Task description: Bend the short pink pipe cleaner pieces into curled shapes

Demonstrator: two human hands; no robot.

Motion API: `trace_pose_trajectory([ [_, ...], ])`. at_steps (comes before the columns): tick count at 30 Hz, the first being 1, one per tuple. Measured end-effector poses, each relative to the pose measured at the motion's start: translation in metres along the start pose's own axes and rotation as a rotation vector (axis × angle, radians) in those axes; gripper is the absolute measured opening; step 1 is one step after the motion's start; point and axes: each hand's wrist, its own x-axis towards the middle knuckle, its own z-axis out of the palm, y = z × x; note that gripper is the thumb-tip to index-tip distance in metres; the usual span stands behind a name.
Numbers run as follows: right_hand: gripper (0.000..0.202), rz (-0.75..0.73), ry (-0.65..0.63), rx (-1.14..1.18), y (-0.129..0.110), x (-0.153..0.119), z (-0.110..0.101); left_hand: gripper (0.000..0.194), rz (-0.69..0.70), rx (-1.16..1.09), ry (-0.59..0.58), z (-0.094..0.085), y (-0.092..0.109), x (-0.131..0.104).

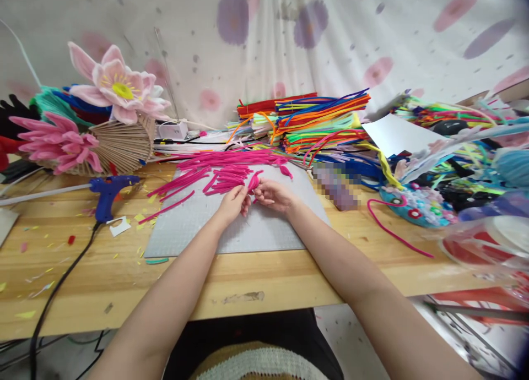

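Observation:
Above the grey mat (273, 237), my left hand (235, 204) and my right hand (273, 195) meet with closed fingers on a small magenta pipe-cleaner piece (254, 180), shaped like a petal. Both hands pinch its lower part, which the fingertips partly hide. Just behind and left of them, short magenta pipe cleaners (227, 179) lie in a row, with longer magenta ones (206, 159) beyond. A finished magenta petal shape (285, 172) rests near the mat's far edge, to the right of my hands.
A blue glue gun (108, 195) with its black cord stands on the left. Pink fabric-like flowers (119, 88) rise behind it. Bundles of coloured pipe cleaners (322, 115) are stacked at the back. A clear plastic tub (487, 242) and a blue decorated piece (421, 206) sit at right.

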Motion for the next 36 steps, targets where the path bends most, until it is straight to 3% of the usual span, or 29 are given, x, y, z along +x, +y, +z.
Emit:
trace_pose_trajectory([
  [5, 0.025, -0.023, -0.186, 0.001, 0.002, -0.005, -0.003, 0.033, -0.092, -0.128, -0.025, -0.002, 0.008, -0.003],
  [10, 0.021, -0.03, -0.242, -0.094, 0.001, -0.011, 0.0, 0.035, -0.117, -0.197, -0.058, -0.004, 0.01, -0.006],
  [13, 0.019, -0.045, -0.201, -0.144, 0.002, -0.012, 0.001, 0.035, -0.033, -0.137, -0.054, -0.003, 0.008, -0.007],
  [19, 0.027, -0.171, 0.047, -0.177, 0.004, -0.008, -0.004, 0.038, 0.1, -0.108, 0.011, -0.002, 0.004, -0.004],
  [28, 0.024, -0.14, 0.022, -0.32, 0.0, -0.009, -0.002, 0.038, 0.13, -0.135, 0.044, -0.003, 0.003, -0.004],
  [31, 0.025, -0.248, 0.154, -0.438, -0.011, -0.01, -0.013, 0.037, 0.161, -0.088, 0.105, -0.003, 0.002, -0.002],
  [34, 0.028, -0.409, 0.485, -0.633, -0.021, -0.011, -0.032, 0.035, 0.19, -0.021, 0.196, -0.005, 0.0, 0.0],
  [36, 0.03, -0.488, 0.69, -0.921, -0.024, -0.012, -0.043, 0.032, 0.214, 0.05, 0.248, -0.007, -0.002, 0.001],
])
